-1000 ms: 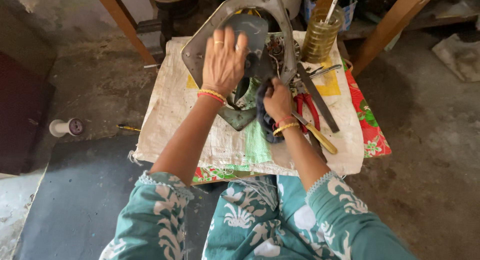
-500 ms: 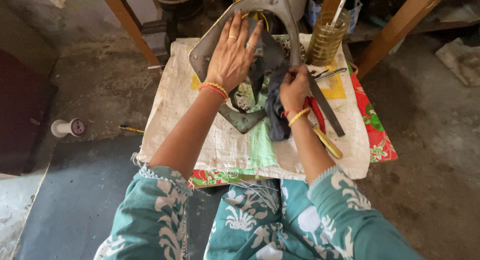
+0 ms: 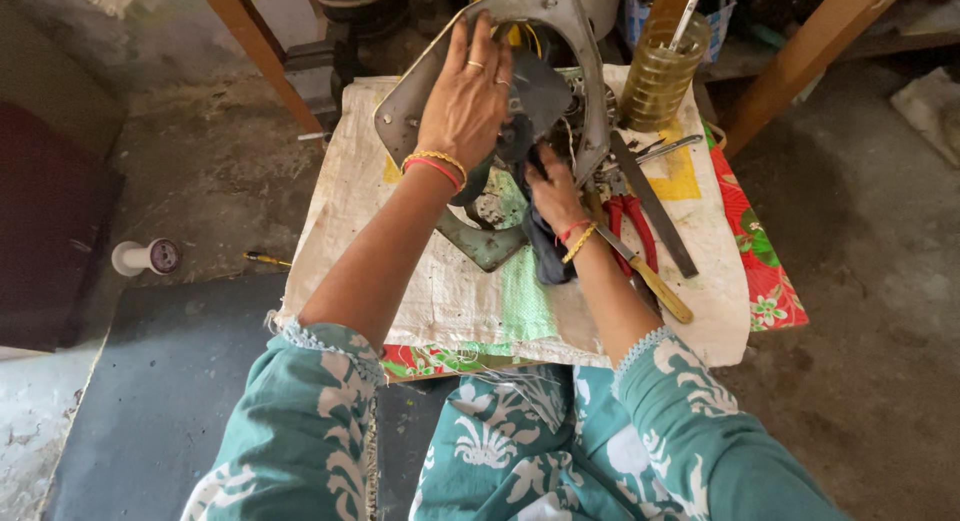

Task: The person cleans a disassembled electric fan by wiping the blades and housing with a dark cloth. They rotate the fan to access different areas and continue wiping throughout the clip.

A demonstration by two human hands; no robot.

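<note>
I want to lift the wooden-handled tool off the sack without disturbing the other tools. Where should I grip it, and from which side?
Grip the wooden-handled tool by its yellowish handle end, coming from the near right edge of the woven sack. That end points out toward the edge and lies free, while its metal end runs under the right hand, beside the red-handled pliers.

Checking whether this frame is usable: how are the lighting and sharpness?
Head view: soft, even daylight with no harsh glare; the left hand on the grey metal frame and the right hand with the dark cloth look sharp; edges bend slightly from the wide lens.
</note>
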